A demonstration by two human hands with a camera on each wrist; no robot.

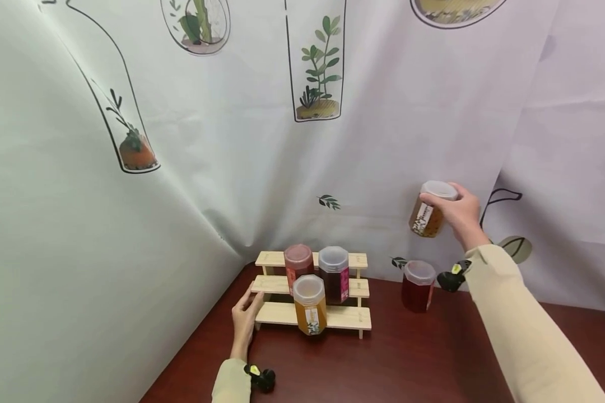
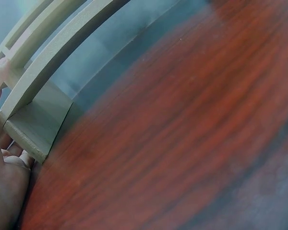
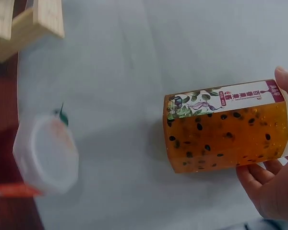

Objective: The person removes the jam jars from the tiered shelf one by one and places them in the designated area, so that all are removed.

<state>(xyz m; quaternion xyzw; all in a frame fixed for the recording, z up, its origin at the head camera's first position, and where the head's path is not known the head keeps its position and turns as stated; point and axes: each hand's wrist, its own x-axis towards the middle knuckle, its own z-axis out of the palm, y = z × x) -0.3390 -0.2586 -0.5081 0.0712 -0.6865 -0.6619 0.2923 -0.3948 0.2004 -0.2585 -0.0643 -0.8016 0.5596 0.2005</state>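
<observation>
My right hand grips a jar of passion fruit jam by its white lid, holding it up in the air against the wall cloth. Amber jam with black seeds shows through its clear sides. Low on the left, my left hand holds the left end of a three-step wooden rack, fingers round its side in the left wrist view. On the rack stand a jar with a pinkish lid, a dark jar with a magenta label and, in front, a yellow-orange jar.
A dark red jar with a whitish lid stands on the brown table, right of the rack and below the raised jar. White cloth printed with plants hangs behind and along the left side.
</observation>
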